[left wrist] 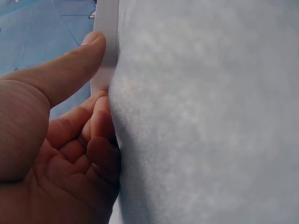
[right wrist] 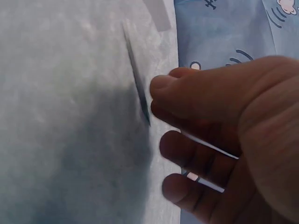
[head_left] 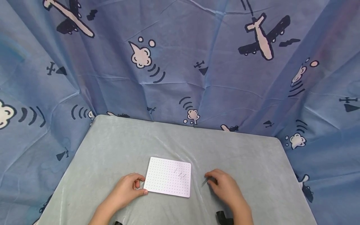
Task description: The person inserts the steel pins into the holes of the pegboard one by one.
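Observation:
A white board (head_left: 168, 178) with rows of small dots lies flat on the table. Several thin dark needle-like pieces (head_left: 181, 175) are on its right half. My left hand (head_left: 130, 189) holds the board's near left corner, thumb on the front edge and curled fingers at the left edge. In the left wrist view, the thumb (left wrist: 96, 44) touches the board's side (left wrist: 107, 28). Right of the board is my right hand (head_left: 223, 184), fingers bent. A thin pointed metal piece (right wrist: 135, 70) lies beside its thumb and fingertips, seemingly a little apart from them.
A pale grey cloth covers the table (head_left: 126, 140). Blue curtains (head_left: 174, 68) printed with planes and clouds hang behind it and at both sides. A black object (head_left: 223, 217) shows by the right wrist at the near edge.

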Demonstrator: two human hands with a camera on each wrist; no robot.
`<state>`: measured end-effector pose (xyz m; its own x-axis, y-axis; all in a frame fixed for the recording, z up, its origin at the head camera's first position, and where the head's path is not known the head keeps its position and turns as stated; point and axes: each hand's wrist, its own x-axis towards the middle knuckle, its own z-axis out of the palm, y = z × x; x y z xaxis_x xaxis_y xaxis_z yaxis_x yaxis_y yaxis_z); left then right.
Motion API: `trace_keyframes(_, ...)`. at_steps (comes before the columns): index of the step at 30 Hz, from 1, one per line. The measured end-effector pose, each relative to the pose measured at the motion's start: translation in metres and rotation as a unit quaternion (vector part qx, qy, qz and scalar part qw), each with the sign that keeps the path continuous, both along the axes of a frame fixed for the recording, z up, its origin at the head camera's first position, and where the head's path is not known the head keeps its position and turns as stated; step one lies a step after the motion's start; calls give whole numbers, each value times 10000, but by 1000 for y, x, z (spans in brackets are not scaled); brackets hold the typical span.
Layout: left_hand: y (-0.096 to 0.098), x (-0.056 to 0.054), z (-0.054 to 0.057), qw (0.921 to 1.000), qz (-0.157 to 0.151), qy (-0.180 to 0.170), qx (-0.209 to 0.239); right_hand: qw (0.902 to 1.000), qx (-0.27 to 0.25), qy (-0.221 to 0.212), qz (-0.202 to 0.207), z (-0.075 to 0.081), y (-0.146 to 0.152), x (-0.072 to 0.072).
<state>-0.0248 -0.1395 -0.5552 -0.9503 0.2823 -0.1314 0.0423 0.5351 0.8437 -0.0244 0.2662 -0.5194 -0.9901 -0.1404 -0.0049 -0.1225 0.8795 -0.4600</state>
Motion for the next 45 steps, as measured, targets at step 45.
trace_keyframes(45,1,1,0,10000,2,-57,2,9949,484,883,28,-16,-2,9)
